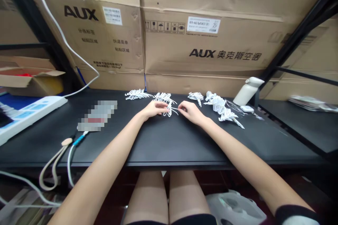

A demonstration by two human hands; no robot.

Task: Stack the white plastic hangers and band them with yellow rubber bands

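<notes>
My left hand (153, 109) is closed on a small bunch of thin white hooked wires (169, 110), just above the black table (163, 144). From the right, my right hand (192, 111) pinches the end of one white strand that runs out of this bunch. Behind my left hand lie two heaps of similar white pieces, a left heap (137, 94) and a nearer heap (163, 97). Past my right hand are a small heap (195, 96) and a longer row (219, 105) of them. The pieces are too small to name exactly.
A pixelated flat object (97, 116) with a cable lies left, near a white power strip (34, 112). An open carton (29, 77) is far left. At right stand a white bottle (248, 90) and a small white case (247, 109). Large cardboard boxes (169, 45) wall the back.
</notes>
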